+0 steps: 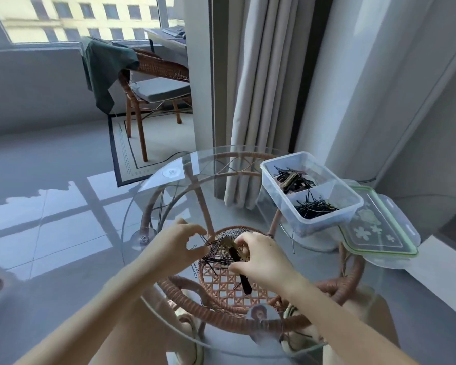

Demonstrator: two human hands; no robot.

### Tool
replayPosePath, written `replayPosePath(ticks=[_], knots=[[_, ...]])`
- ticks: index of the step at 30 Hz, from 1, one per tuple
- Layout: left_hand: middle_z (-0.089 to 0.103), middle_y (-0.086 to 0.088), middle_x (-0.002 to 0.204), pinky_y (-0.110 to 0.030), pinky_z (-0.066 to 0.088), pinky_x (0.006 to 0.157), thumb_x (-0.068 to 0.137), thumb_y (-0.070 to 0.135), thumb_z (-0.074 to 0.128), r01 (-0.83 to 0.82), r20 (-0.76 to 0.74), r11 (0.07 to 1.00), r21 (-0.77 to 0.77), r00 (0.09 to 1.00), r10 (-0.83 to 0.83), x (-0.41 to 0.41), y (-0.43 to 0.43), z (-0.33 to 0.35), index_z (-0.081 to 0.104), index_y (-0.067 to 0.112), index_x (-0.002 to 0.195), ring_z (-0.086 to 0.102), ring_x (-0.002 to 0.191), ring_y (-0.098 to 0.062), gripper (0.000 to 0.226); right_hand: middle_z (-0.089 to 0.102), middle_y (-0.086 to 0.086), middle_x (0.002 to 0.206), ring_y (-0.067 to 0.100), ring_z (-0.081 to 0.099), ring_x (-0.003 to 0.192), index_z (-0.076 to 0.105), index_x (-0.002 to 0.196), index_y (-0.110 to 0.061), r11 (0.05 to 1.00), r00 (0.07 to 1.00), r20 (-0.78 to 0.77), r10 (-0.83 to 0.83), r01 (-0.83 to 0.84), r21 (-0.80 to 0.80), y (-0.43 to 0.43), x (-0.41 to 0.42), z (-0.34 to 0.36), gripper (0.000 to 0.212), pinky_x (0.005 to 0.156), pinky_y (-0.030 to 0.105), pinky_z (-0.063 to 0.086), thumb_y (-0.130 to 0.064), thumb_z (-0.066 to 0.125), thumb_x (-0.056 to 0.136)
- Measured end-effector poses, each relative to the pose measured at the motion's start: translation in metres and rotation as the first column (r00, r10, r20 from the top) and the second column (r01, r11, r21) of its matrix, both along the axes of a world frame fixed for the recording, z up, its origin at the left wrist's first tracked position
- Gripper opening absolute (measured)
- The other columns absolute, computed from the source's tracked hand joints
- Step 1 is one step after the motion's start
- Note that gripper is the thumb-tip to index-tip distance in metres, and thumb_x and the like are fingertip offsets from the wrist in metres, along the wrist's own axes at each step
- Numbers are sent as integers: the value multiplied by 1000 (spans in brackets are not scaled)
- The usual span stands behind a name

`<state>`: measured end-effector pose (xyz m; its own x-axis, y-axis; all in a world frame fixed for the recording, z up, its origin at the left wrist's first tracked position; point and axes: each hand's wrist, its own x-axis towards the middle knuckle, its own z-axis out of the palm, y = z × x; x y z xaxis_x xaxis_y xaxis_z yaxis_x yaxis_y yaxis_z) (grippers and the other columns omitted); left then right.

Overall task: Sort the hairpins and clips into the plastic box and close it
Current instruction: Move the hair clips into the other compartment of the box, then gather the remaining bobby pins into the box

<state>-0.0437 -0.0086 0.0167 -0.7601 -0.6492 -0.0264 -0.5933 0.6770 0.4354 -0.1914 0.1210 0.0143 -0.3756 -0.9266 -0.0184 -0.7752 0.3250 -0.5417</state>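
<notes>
Sorting is under way: beside the pile point(221, 248), the left hand point(184, 243) pinches loosely, seemingly empty, the right hand point(258, 256) grips a black clip point(241, 272), bound next for the box point(311, 191).

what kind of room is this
Most likely a living space in a flat, by a sunlit window: a rattan chair with a cushion, long curtains, and a round glass-topped rattan table holding a plastic box of hairpins.

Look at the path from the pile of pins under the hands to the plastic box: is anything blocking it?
Nothing visible does. The plastic box stands open on the glass table, its lid lying beside it, and only bare glass separates it from the pile of pins.
</notes>
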Motion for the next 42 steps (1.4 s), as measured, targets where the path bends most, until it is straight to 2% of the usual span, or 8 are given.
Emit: replayPosePath(ticks=[5,8,14,20,25,32,39,42], knots=[[29,-1,150,-43,16,115,88,54,39,-126,-44,987,-98,992,122,4,12,-30,38,37,136,23,139,-22,51,60,-7,77,12,56,75,61,85,-19,997,991,119,-62,66,-36,6,-1,1,21,63,24,43,-35,70,74],[13,0,156,-37,-9,115,92,53,27,-107,-43,986,-127,994,102,-3,25,-45,25,39,141,-1,144,-23,51,64,-4,75,12,60,74,62,79,-18,994,971,220,-88,101,-50,10,-2,5,19,68,30,48,-35,69,76],[10,3,156,-29,-14,111,86,65,15,-30,-92,999,-40,995,26,-30,34,-43,20,39,142,-5,144,-16,62,73,2,71,8,66,60,56,90,-23,959,842,534,-79,210,-189,19,-21,35,4,47,18,45,-25,59,88],[10,3,157,-29,-12,109,74,77,12,196,-68,980,-13,978,-197,-71,55,-37,20,47,139,-5,144,-14,73,66,0,57,5,54,44,64,86,-12,832,913,260,-315,397,-388,0,-93,71,10,47,24,41,-17,56,88],[3,-2,157,-47,-14,111,82,71,21,350,65,934,-77,936,-345,-106,65,-31,25,52,135,-7,144,-26,57,67,11,63,25,62,62,69,77,-1,852,869,-47,-493,471,-227,-38,-145,80,21,58,27,44,-19,60,83],[16,5,155,-51,-4,115,89,60,27,370,2,927,-68,929,-371,-113,58,-27,50,45,125,2,144,-24,45,50,6,61,30,54,67,45,62,-9,874,868,-126,-480,462,-149,-50,-149,80,34,54,28,39,-27,54,89],[40,19,141,-34,13,119,88,53,40,422,-159,906,39,897,-411,-70,36,-22,71,33,98,22,140,-7,39,69,12,75,27,63,72,67,82,-4,931,988,34,-147,150,-332,9,-81,70,28,70,40,52,-22,48,93],[38,16,143,-35,13,118,84,57,43,352,-269,929,112,911,-313,-53,34,-16,62,41,112,20,139,-4,37,62,-9,118,1,56,104,56,122,-22,984,989,140,39,-14,-176,43,-54,47,34,83,10,42,-37,52,91]])
